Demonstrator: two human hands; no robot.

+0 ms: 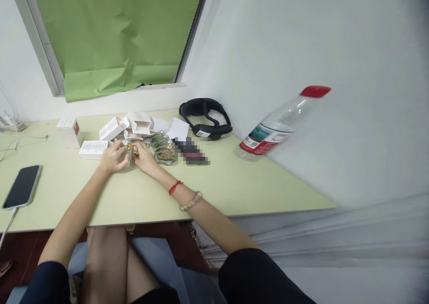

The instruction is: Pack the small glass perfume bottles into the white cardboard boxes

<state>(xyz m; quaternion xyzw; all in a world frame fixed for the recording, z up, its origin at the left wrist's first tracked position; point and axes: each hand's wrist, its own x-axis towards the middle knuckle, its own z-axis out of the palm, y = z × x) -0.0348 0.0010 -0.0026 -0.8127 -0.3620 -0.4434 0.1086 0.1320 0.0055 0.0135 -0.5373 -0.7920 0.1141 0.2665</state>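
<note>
Both hands meet over the table around a small clear bottle-like piece (130,157) with a gold-coloured top. My left hand (113,158) is closed on its left side, fingers bent toward it. From the right, my right hand (145,160) pinches at the gold part, its wrist wearing a red string and a beaded bracelet. Just beyond the right hand lie several clear, rounded glass-like pieces (164,154) with gold details. White printed boxes (114,128) lie in a pile behind the hands, and one white box (94,150) is beside my left hand.
A black headset (209,127) sits near the wall. To the right stands a plastic bottle (268,132) with a red cap. A phone (23,187) on a white cable lies at the left. An upright white box (69,133) stands at the back of the light green table (214,192).
</note>
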